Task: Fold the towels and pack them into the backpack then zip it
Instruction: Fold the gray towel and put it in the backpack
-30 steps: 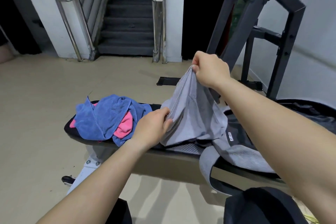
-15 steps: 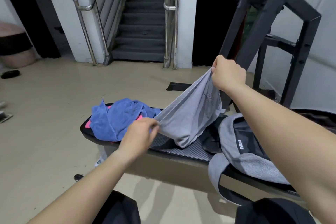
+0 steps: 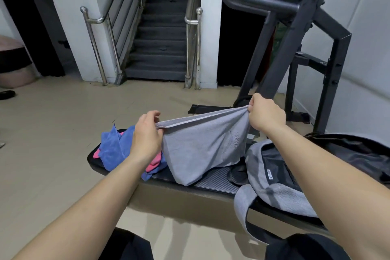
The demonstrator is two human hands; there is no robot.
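Step in hand: folding the grey towel (image 3: 202,148), prob. 1st of 3. The towel hangs above mid-bench (image 3: 215,183), top hem stretched roughly level betw. both hands, lower tip touching the pad. L hand (image 3: 147,135) pinches the top corner over the bench's left half, thumb + curled fingers on the hem, index lifted slightly off. R hand (image 3: 267,114) is fisted tight round the other top corner, over the bench's far edge. The hem shows 2 layers, so prob. doubled once already; can't be sure, as the cloth bunches at the R grip. Blue towel (image 3: 114,145) + pink towel (image 3: 155,162) lie unfolded in a heap at the bench's left end. Backpack (image 3: 274,173) lies open on the bench's right part, main compartment gaping, one strap hanging off the bench's near edge; no towel seen inside. Judgement, for a clean fold: even out tension so the diagonal creases running from the R grip drop out, and match corners before bringing hands together. Lower the towel onto the bare ribbed pad at mid-bench rather than folding in air, since the hanging tip is skewed and would fold crooked. Smooth flat w/ a palm, then fold to approx. the width of the backpack opening. Risk: the tip drags onto the heap or catches the backpack flap, so lay it down betw. the two.
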